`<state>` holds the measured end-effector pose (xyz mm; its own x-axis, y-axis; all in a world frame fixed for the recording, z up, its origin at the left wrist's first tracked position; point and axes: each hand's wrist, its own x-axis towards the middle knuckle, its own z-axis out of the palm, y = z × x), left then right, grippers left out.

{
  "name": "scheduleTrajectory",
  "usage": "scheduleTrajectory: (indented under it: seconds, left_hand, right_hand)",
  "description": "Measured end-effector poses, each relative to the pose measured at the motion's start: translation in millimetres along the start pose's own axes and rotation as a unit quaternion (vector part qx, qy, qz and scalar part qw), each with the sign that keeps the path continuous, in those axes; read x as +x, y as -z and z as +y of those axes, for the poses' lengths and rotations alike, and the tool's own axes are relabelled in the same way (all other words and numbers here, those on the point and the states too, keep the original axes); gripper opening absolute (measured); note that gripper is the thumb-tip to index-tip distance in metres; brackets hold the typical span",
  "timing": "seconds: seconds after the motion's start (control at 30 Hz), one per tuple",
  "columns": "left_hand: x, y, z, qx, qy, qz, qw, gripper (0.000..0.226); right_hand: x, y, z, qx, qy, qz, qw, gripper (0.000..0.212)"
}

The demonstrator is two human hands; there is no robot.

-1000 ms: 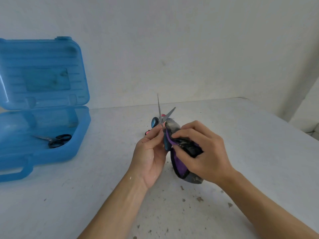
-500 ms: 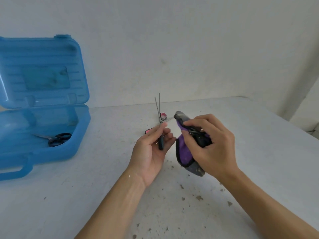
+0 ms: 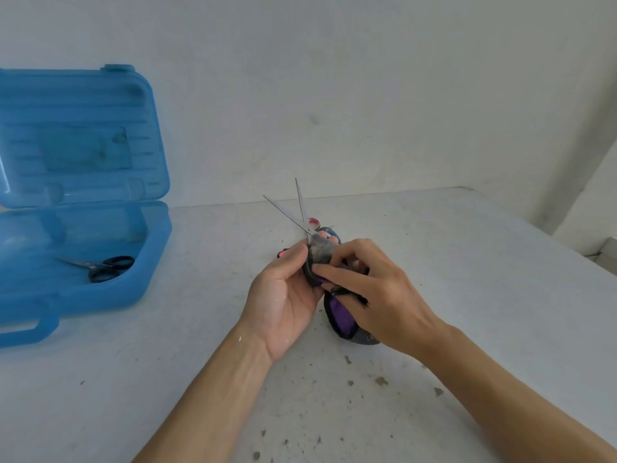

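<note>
Far left of frame: blue plastic case [image 3: 76, 138], open, lid upright against wall, tray flat on surface [image 3: 467, 279]; in tray, black-handled scissors [image 3: 103, 267], small, lying flat, tips toward left edge of frame.
Centre, left of middle: left hand [image 3: 283, 302], palm turned up and inward; grip closed round lower part of long scissors [image 3: 287, 213]; handles hidden behind thumb and pouch; two thin blades parted in a narrow V, pointing up toward top of frame.
Touching on the right: pouch [image 3: 341, 314], purple inside, dark outside, grey at upper end; upper end pressed against thumb of left hand; lower end on surface or just above it, cannot tell which.
Right of centre: right hand [image 3: 377, 295]; grip pinching pouch at its open edge, forefinger laid across toward left hand.
Just behind both hands, on surface: small pink and blue items [image 3: 314, 223], partly hidden, kind not discernible.
Lower right: dark specks scattered on surface.
</note>
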<state>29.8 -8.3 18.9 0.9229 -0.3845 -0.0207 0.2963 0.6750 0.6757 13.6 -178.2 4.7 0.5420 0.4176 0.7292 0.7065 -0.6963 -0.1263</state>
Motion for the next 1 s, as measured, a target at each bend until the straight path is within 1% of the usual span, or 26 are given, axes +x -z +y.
scheduleTrajectory:
  seconds: [0.13,0.27,0.4,0.47,0.53,0.6,0.67,0.7,0.87,1.0]
  left_hand:
    - [0,4,1,0.017,-0.003,-0.007,1.000,0.044]
    - [1,7,3,0.051,-0.005,0.019,0.998,0.037]
    - [2,6,1,0.058,-0.002,0.031,0.998,0.040]
    - [2,5,3,0.054,-0.008,0.021,0.998,0.040]
    - [4,5,5,0.042,-0.019,0.012,0.999,0.039]
    - [7,7,4,0.030,-0.024,0.020,0.999,0.040]
    - [8,8,1,0.028,-0.020,0.022,0.999,0.043]
    - [8,7,-1,0.026,-0.017,0.017,0.999,0.043]
    - [6,2,-4,0.011,-0.004,-0.010,1.000,0.041]
    - [8,9,-1,0.039,-0.018,0.016,0.999,0.043]
  right_hand:
    - [2,3,0,-0.023,0.028,-0.043,0.998,0.040]
    - [3,-1,1,-0.002,0.020,-0.075,0.997,0.039]
    - [6,6,4,0.060,-0.001,-0.105,0.993,0.040]
    - [4,18,8,0.099,-0.033,-0.106,0.989,0.032]
    - [1,29,10,0.123,-0.085,-0.063,0.987,0.024]
    - [1,34,9,0.121,-0.128,0.013,0.984,0.022]
    - [3,30,4,0.113,-0.133,0.063,0.983,0.022]
    - [3,26,0,0.110,-0.124,0.068,0.984,0.024]
    - [2,1,-6,0.084,-0.065,0.014,0.994,0.034]
    - [3,-1,-2,0.070,-0.038,-0.064,0.995,0.037]
